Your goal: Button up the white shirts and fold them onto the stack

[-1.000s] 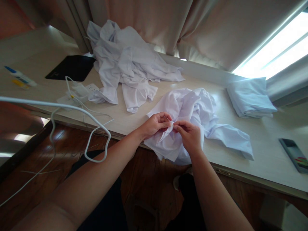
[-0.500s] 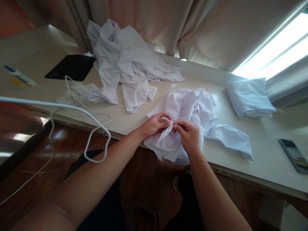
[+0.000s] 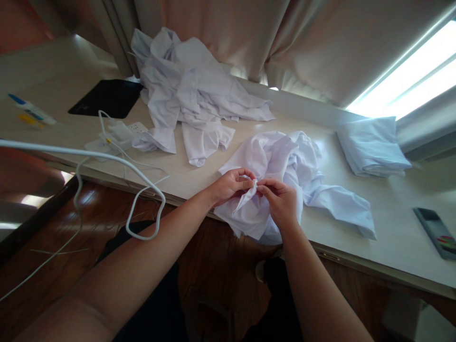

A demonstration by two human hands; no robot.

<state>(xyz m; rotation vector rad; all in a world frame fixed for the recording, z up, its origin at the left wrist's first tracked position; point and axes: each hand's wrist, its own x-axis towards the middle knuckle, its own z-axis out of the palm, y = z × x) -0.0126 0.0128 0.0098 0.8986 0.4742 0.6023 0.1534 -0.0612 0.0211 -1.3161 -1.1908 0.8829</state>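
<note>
We are pinching the crumpled white shirt [image 3: 281,161] at the tabletop's [image 3: 392,209] front edge with our left hand [image 3: 231,183] and right hand [image 3: 281,202].

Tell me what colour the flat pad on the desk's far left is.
Black; the pad shows plainly in the head view, beside the white shirt pile.

**No readable text**

Nothing legible shows. The tube [image 3: 31,113] at nine o'clock carries blue and yellow marks, and the phone [image 3: 437,232] at three o'clock shows coloured shapes on its screen; both are too small and blurred to read.
</note>
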